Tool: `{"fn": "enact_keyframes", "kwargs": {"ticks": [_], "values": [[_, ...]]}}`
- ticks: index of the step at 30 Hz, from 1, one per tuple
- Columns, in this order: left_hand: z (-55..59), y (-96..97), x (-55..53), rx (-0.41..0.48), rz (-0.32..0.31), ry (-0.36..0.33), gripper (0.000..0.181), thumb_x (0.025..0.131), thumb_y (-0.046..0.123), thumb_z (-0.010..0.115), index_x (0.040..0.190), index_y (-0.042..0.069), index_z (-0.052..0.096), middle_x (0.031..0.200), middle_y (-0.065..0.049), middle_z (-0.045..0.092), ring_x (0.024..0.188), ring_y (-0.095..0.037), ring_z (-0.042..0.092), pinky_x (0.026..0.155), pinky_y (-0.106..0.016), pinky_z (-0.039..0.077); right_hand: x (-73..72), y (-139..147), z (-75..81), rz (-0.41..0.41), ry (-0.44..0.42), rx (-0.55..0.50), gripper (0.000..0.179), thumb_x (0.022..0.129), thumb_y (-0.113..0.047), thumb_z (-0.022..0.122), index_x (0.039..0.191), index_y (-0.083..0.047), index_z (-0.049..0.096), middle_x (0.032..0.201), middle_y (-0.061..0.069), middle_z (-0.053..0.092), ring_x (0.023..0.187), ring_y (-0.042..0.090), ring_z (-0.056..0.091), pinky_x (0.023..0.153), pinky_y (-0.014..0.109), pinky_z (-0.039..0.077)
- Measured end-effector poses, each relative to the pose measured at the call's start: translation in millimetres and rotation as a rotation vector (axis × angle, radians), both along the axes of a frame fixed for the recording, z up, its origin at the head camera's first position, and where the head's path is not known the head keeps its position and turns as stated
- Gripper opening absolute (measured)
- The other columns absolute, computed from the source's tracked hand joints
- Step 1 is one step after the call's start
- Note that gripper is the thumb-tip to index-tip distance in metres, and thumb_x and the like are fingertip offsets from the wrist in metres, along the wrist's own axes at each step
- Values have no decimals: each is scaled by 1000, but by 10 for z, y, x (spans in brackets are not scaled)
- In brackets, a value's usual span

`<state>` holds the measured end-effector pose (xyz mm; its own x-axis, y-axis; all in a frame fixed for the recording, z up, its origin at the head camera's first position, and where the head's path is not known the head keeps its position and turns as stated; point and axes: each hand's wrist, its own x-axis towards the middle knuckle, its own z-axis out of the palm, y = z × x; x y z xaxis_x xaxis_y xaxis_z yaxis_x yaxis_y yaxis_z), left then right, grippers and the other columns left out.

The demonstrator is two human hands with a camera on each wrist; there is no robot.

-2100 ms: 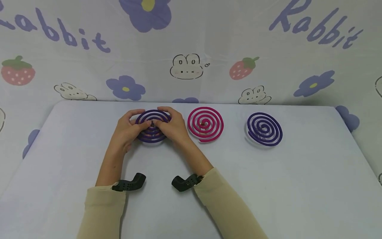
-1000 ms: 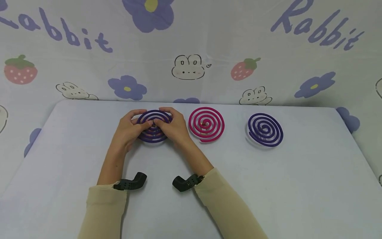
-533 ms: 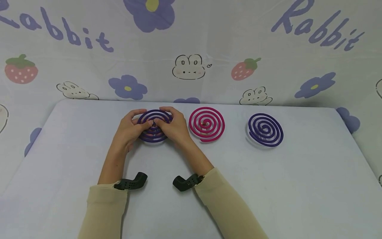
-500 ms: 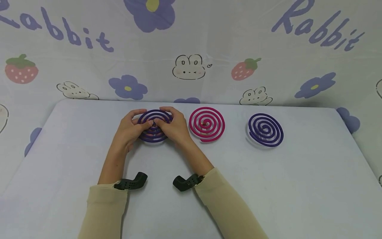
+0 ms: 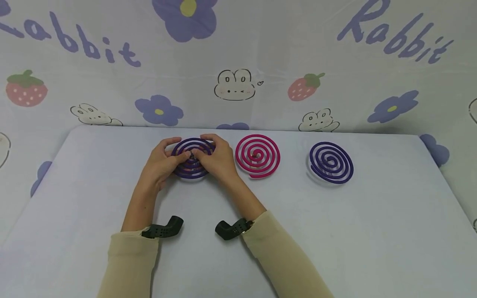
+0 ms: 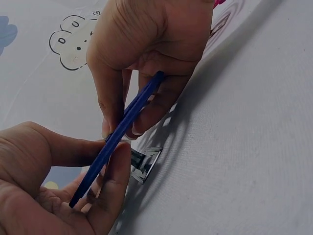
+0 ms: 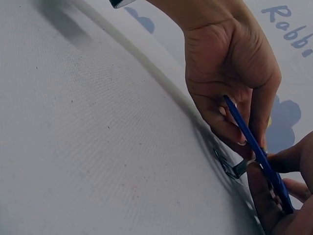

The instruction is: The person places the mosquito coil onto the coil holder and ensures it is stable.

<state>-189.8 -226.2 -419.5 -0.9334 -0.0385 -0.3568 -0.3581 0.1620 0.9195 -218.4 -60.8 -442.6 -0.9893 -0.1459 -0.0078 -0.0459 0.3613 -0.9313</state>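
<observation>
Both hands hold a dark blue-purple mosquito coil (image 5: 191,177) at the back left of the white table. My left hand (image 5: 158,163) grips its left side, thumb on top near the centre and fingers at the rim and beneath. On the right side my right hand (image 5: 220,161) grips it likewise, the two thumbs almost meeting at the centre. Seen edge-on in the left wrist view, the blue coil (image 6: 113,142) is raised above the table, with a small metal stand (image 6: 147,166) under its middle. Fingertips hide where coil and stand meet.
Just right of my right hand is a pink coil (image 5: 257,154), with a bit of metal visible under its centre. Farther right, another purple coil (image 5: 330,159) sits tilted. A printed fabric backdrop (image 5: 268,49) rises behind the table (image 5: 316,240).
The head view has shifted very slightly. Both hands keep their grip on the purple coil in the same place, and the other coils have not moved.
</observation>
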Motion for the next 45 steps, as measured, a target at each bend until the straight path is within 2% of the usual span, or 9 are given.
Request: {"fn": "enact_keyframes", "kwargs": {"ticks": [7, 10, 14, 17, 21, 27, 35, 41, 45], "values": [[23, 36, 6, -1, -17, 9, 72, 104, 16, 66, 165, 12, 29, 157, -24, 54, 128, -26, 64, 89, -13, 52, 5, 48, 31, 9, 18, 36, 49, 94, -22, 78, 140, -10, 66, 137, 16, 71, 129, 33, 67, 116, 48, 53], [37, 56, 6, -6, -28, 20, 71, 104, 16, 65, 165, 12, 29, 157, -24, 54, 135, -32, 61, 100, -21, 53, 9, 66, 43, 8, 37, 69, 50, 94, -23, 78, 140, -10, 65, 137, 16, 72, 129, 32, 67, 116, 46, 52], [54, 85, 7, -17, -46, 36, 68, 106, 18, 62, 165, 9, 29, 159, -25, 52, 141, -36, 57, 119, -40, 48, 12, 98, 61, 9, 89, 104, 50, 94, -22, 79, 140, -8, 65, 137, 16, 72, 130, 31, 67, 117, 45, 51], [60, 104, 11, -27, -54, 42, 65, 108, 19, 60, 164, 7, 30, 160, -25, 50, 143, -38, 55, 125, -48, 42, 25, 127, 80, 23, 141, 126, 50, 94, -22, 78, 140, -6, 66, 136, 18, 71, 129, 32, 66, 115, 45, 52], [60, 120, 14, -46, -58, 39, 64, 108, 22, 60, 164, 8, 31, 160, -25, 51, 142, -37, 56, 123, -46, 44, 47, 156, 99, 32, 198, 151, 49, 96, -24, 74, 140, -5, 66, 138, 21, 66, 129, 36, 64, 113, 49, 53], [71, 106, 25, -141, -72, 42, 65, 108, 31, 59, 164, 11, 32, 156, -24, 55, 134, -32, 60, 103, -30, 53, 59, 198, 148, 25, 203, 182, 47, 98, -26, 71, 142, -9, 65, 148, 19, 57, 142, 36, 56, 122, 50, 46], [83, 8, 68, -237, -71, 56, 68, 108, 39, 57, 166, 13, 32, 163, -26, 44, 148, -41, 49, 122, -56, 44, 77, 240, 229, 73, 210, 156, 44, 100, -23, 68, 142, -8, 65, 147, 15, 62, 139, 32, 58, 120, 49, 48], [97, -112, 91, -293, -37, 157, 70, 107, 40, 59, 164, 9, 34, 160, -26, 47, 148, -42, 49, 119, -57, 46, 99, 228, 297, 146, 251, 127, 42, 101, -20, 67, 141, -7, 65, 144, 15, 65, 137, 30, 60, 119, 47, 49], [119, -123, 117, -425, -70, 234, 71, 107, 39, 60, 164, 8, 33, 161, -30, 44, 149, -47, 47, 119, -63, 44, 143, 336, 337, 209, 239, 162, 41, 102, -22, 66, 141, -9, 65, 145, 12, 64, 137, 27, 60, 118, 44, 51]]}}
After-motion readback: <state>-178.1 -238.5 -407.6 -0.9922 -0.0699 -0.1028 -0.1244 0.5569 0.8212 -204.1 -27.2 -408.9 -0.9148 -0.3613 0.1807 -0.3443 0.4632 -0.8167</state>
